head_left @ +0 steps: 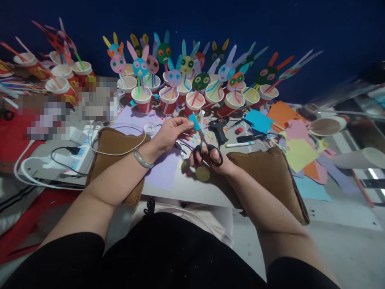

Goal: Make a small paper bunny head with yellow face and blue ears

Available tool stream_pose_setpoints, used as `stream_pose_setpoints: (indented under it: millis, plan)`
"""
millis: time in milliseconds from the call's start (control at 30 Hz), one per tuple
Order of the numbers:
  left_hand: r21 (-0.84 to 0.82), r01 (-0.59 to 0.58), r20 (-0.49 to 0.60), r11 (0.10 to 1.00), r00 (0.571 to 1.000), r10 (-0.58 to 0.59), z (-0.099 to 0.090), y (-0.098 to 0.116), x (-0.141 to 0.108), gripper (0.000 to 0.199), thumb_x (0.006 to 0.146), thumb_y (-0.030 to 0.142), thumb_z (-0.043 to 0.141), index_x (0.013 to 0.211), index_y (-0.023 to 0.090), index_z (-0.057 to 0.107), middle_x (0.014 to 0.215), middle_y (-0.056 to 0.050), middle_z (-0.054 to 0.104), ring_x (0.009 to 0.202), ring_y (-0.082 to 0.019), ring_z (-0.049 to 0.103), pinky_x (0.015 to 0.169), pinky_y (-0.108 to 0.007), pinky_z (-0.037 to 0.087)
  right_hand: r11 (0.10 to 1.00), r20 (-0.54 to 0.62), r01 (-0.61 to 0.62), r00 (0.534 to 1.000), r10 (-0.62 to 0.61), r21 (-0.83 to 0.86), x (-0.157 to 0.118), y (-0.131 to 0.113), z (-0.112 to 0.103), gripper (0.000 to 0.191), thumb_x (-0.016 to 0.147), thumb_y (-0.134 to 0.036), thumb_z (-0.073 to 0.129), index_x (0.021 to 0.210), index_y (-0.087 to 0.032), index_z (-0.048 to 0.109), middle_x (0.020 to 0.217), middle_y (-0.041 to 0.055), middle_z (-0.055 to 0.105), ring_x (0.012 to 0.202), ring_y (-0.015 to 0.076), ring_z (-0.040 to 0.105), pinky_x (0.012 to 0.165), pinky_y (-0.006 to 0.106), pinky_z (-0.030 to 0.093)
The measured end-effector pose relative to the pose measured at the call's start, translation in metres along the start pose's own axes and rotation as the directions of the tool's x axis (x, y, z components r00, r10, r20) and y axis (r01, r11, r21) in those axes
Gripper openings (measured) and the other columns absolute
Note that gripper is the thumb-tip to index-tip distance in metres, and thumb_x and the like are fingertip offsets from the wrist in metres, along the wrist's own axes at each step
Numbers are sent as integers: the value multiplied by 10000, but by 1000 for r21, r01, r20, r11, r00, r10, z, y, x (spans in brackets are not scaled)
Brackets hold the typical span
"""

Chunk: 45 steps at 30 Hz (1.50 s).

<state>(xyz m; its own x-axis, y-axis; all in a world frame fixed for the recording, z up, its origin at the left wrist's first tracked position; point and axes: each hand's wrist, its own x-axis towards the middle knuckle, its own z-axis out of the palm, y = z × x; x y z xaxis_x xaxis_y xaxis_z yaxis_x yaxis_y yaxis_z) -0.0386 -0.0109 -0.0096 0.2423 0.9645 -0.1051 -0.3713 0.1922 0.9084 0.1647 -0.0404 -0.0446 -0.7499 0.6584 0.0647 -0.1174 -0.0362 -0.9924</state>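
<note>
My L hand (176,132) has a small, bright-blue, roughly rectangular paper piece (194,121) pinched btwn thumb & fingertips; my R hand (227,165) is closed round the scissors w/ black loop handles and grey metal blades (203,140), thumb & fingers in the loops. Hands are apart, L at approx 10 o'clock from R. What matters here: the blue piece sits at 2 o'clock from my L, right at its fingertips, & approx 11 from my R, so L is nearer. Its long axis tilts 11-to-5; the scissors run nearly 12-to-6, tips up, leaning a bit to 11. The piece's lower R corner is at the blades, on their 9 o'clock side; can't tell if it's actually btwn them. Handle loops look spread. Under my R hand, at 7 o'clock, a flat, round, olive-yellow paper disc (203,174) lies on the pale tabletop (192,190). Black pistol-shaped glue gun (219,130) is at 12 o'clock from R, w/ a slim white marker (240,144) at approx 1.
</note>
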Motion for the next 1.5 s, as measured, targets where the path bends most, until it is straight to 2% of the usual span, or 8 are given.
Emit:
stream_pose_setpoints:
  millis: [233,833,933,1033,1133,1200,1333,1500]
  plan:
    - [-41,-27,-3,999,1000,27,0,-2,2,585,511,574,970,736,137,653,639,12,701,577,-89,664,544,-186,507,999,-31,-15,999,14,-41,2,-3,2,717,809,-908,472,664,-208,522,710,35,616,651,154,554,603,289,445]
    - [13,-27,-22,1000,999,27,0,-2,2,506,598,517,946,760,140,650,672,11,702,599,-81,659,555,-184,495,992,-141,-65,987,81,111,5,-19,12,693,804,-846,588,555,-213,456,549,-2,557,443,97,449,446,262,327]
    - [38,-17,8,999,1000,16,-1,-4,2,536,589,558,940,765,141,654,689,5,701,622,-87,664,569,-189,502,994,-337,73,941,-43,77,8,-19,8,651,778,-773,695,538,-208,476,554,-11,538,474,98,456,467,264,349]
    - [77,-71,57,995,996,67,-3,-7,1,514,637,574,910,753,142,659,683,2,693,620,-85,651,587,-197,508,991,-573,131,810,-125,-31,11,-18,1,514,744,-605,821,567,-206,550,612,-13,576,547,103,489,519,265,389]
    - [192,-167,131,967,981,144,-2,-11,-1,430,730,525,861,743,140,671,659,0,671,602,-80,616,593,-209,496,994,-705,84,701,-105,-64,13,-13,-6,359,712,-494,865,652,-212,650,665,-13,624,588,106,511,549,263,417]
    - [283,-201,182,938,971,154,-1,-14,-3,380,755,475,844,729,138,670,639,2,648,580,-78,581,566,-213,461,998,-722,44,689,-70,-54,14,-10,-9,319,707,-471,866,689,-208,687,651,-13,629,591,107,522,556,262,418]
    - [386,-225,258,894,957,130,2,-18,-5,324,755,396,820,671,142,638,593,26,572,553,-63,494,532,-214,380,999,-683,-31,730,32,14,14,-10,-6,367,623,-476,908,683,-189,688,563,-28,596,526,103,506,517,260,393]
    - [419,-183,265,889,962,73,3,-20,-5,259,761,332,786,670,149,627,586,23,586,539,-65,502,519,-204,381,998,-683,-53,729,55,24,15,-16,2,392,539,-428,942,657,-179,663,547,-44,585,502,86,484,499,241,377]
